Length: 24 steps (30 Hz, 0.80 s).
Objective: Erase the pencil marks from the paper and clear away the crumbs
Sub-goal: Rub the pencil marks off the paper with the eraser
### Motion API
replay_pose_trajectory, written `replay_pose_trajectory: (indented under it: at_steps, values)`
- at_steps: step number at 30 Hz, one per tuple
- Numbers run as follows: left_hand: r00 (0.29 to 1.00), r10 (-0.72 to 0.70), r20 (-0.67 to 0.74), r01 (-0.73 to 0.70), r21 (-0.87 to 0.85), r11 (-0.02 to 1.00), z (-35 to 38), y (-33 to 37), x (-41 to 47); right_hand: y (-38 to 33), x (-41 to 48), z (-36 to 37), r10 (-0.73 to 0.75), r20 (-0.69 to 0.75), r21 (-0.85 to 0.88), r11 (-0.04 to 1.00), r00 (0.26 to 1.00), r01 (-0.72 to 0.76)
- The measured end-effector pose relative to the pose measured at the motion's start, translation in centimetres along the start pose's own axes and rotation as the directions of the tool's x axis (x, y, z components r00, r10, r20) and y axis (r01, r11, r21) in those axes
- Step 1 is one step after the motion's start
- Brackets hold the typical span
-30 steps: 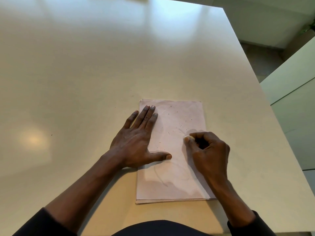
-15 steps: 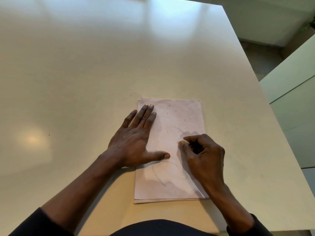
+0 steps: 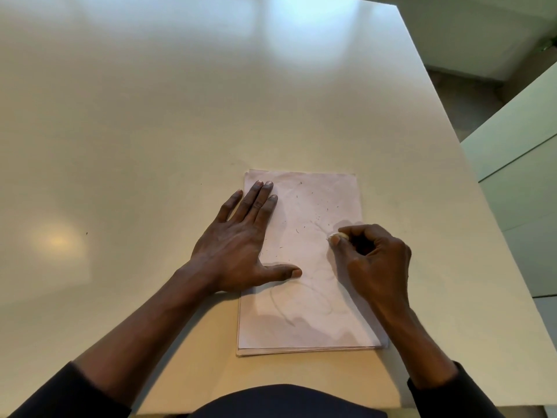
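Glossy cream table [image 3: 150, 116]; pale green cabinet [image 3: 518, 176] at right.

- Left grip [image 3: 238, 251]: flat, palm down. Four fingers [image 3: 259, 203] straight, close together, pointing away from the body. Thumb [image 3: 283, 272] spread wide towards the other hand.
- Right grip [image 3: 376, 260]: curled, knuckles up. Thumb tip and forefinger tip pinch a small pale eraser [image 3: 337, 236].
- Left forearm [image 3: 144, 324]: bare, entering from the lower left; dark sleeve [image 3: 60, 393] ends near the elbow.
- Right forearm [image 3: 419, 336]: bare, entering from the lower right, sleeved likewise.
- Grips near each other, not touching.
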<state>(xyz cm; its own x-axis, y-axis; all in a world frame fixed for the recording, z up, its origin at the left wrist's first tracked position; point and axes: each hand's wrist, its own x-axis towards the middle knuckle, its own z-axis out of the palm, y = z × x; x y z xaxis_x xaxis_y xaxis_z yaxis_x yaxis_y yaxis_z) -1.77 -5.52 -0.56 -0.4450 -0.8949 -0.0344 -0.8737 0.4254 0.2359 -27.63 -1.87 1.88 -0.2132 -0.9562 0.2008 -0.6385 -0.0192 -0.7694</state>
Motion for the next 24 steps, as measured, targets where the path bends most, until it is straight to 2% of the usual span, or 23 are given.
replay_pose_trajectory:
  at_steps: [4,9,18,21,24]
  values:
    - [1.000,-0.004,0.006,0.004,0.010,1.000,-0.1,-0.1,0.0,-0.4,-0.4,0.8,-0.068,0.051,0.016,0.998,0.996,0.067]
    - [1.000,-0.002,0.003,0.002,0.010,1.000,0.0,0.0,0.0,0.2,1.6,0.4,-0.002,-0.012,0.009,1.000,1.000,0.002]
    - [0.999,-0.013,0.052,0.009,0.082,0.997,-0.6,0.6,0.0,0.3,1.5,0.8,0.001,-0.027,0.013,1.000,1.000,-0.001]
    - [1.000,0.012,0.028,-0.015,0.134,0.991,-1.6,0.9,1.2,0.3,1.6,0.8,0.016,-0.021,0.018,1.000,1.000,-0.016]
    - [0.998,0.031,0.060,-0.037,0.098,0.994,-1.6,1.5,2.7,0.4,1.6,0.8,0.018,-0.012,0.017,1.000,1.000,-0.017]
